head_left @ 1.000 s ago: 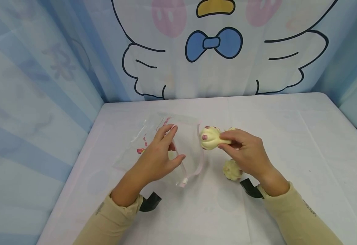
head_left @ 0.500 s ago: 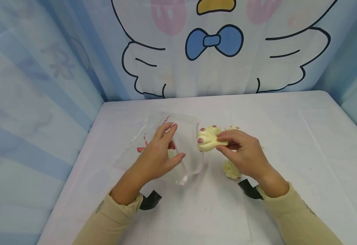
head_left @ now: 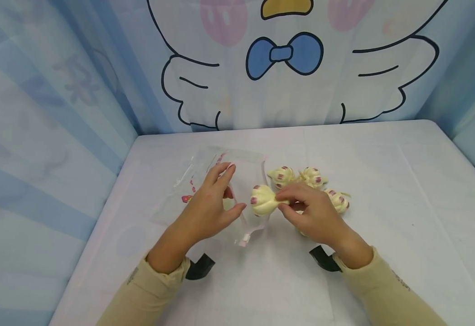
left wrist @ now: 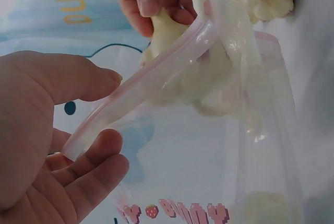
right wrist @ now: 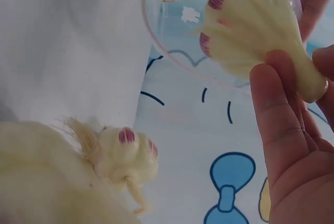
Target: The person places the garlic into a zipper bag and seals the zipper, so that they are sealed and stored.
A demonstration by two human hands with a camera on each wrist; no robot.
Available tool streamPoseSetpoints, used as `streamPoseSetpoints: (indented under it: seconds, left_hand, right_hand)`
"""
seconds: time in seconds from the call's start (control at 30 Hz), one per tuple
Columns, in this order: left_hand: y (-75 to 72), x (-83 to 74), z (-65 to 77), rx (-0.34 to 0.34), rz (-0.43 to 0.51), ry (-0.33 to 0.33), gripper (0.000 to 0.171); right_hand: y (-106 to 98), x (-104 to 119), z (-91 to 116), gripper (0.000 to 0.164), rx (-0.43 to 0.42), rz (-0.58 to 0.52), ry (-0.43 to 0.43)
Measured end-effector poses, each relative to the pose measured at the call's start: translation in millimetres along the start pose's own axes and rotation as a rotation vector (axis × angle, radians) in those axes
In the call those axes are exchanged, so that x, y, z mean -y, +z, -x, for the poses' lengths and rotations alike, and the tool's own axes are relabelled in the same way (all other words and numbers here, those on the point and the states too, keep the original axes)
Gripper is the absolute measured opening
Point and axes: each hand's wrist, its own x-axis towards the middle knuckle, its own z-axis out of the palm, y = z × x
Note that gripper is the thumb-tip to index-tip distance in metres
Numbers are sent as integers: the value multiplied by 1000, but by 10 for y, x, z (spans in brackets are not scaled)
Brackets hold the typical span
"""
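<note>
My right hand [head_left: 312, 210] pinches a pale garlic bulb [head_left: 263, 200] with purple-tipped cloves by its stem. The bulb is at the mouth of a clear zip bag [head_left: 245, 172] with a pink edge and red print; in the left wrist view its lower part shows through the plastic. My left hand [head_left: 206, 206] holds the bag's near edge [left wrist: 135, 80] between thumb and fingers, so the mouth gapes towards the right hand. Inside the bag lies another garlic bulb [left wrist: 266, 205], blurred by the plastic.
Right of the bag lie more garlic bulbs: one at the back [head_left: 282, 175], a second bulb [head_left: 312, 176] beside it and a third bulb [head_left: 338, 200] farther right. Another is mostly hidden under the right hand. A white cloth covers the table [head_left: 404, 235]; a printed curtain [head_left: 282, 99] hangs behind.
My right hand has carried the garlic bulb left and nearer to me, over the bag's mouth. Bulbs behind it have come into fuller view. The left hand has stayed in place.
</note>
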Motion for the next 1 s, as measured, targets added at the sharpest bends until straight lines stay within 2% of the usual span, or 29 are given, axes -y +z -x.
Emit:
streamPoseSetpoints:
  seconds: [0.17, 0.3, 0.47, 0.77, 1.0]
  left_hand:
    - [1, 9, 14, -31, -2, 51, 82]
    - [0, 2, 22, -41, -4, 67, 82]
    - [-5, -14, 35, -47, -5, 81, 81]
    - [1, -43, 42, -54, 4, 97, 80]
    - [18, -60, 42, -73, 9, 130, 79]
  right_hand:
    - [105, -5, 10, 18, 50, 45, 61]
    - [165, 6, 5, 18, 76, 76, 92]
    - [221, 10, -15, 20, 85, 114, 116]
    - [320, 32, -30, 15, 74, 107, 193]
    - [370, 56, -39, 18, 25, 208, 139]
